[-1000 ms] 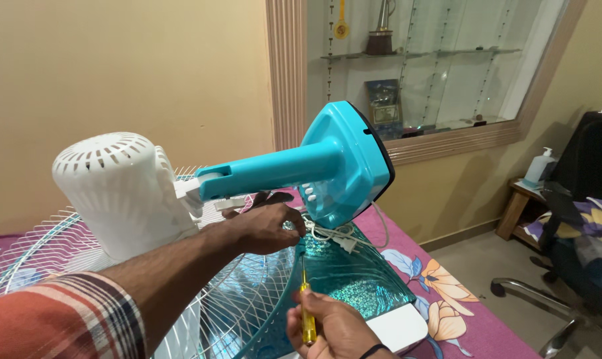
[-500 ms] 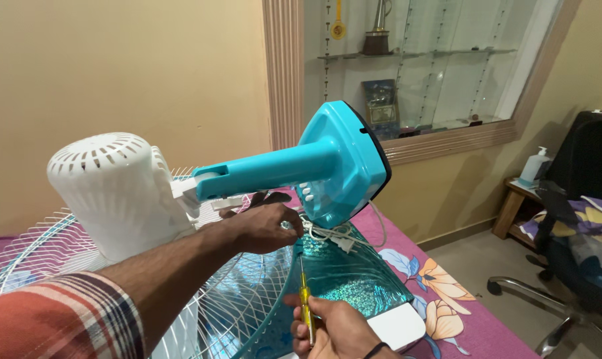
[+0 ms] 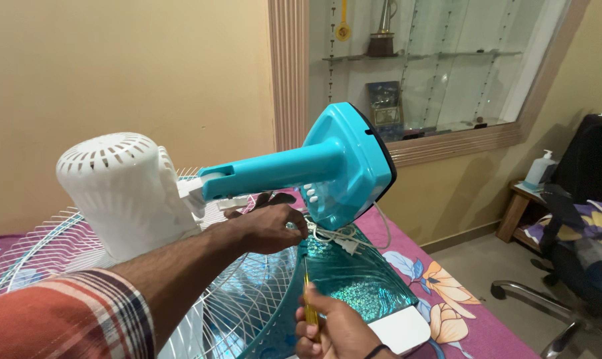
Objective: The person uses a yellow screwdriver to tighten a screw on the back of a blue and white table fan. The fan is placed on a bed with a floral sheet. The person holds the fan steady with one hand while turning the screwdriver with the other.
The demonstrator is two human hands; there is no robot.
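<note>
Nearest the camera, the right hand (image 3: pixel 334 329) is closed around a yellow-handled screwdriver (image 3: pixel 309 299), its fingers wrapped tight on the handle and the thin shaft pointing up toward the underside of the turquoise fan base (image 3: pixel 344 166). Just above it, the left hand (image 3: pixel 268 226) reaches in from a plaid sleeve (image 3: pixel 68 312). Its fingers are partly curled and rest near the tied white power cord (image 3: pixel 337 236) under the base; whether they actually pinch the cord or a screw I cannot tell.

The fan lies tipped on a bed with a pink floral bedsheet (image 3: pixel 441 292). Its turquoise neck (image 3: pixel 268 174) runs from the base to the white motor housing (image 3: pixel 118 189), and the wire guard (image 3: pixel 228 306) lies flat under both hands, over a translucent teal blade (image 3: pixel 354 279).

The base hangs raised and looks top-heavy, so a hard push with the screwdriver could rock it on the soft bed, in my judgement. The tip might then slip from its seat and jab the left hand or nick the cord close by.

Farther off stand a glass display cabinet (image 3: pixel 434 66) and, at the right, an office chair (image 3: pixel 580 252).
</note>
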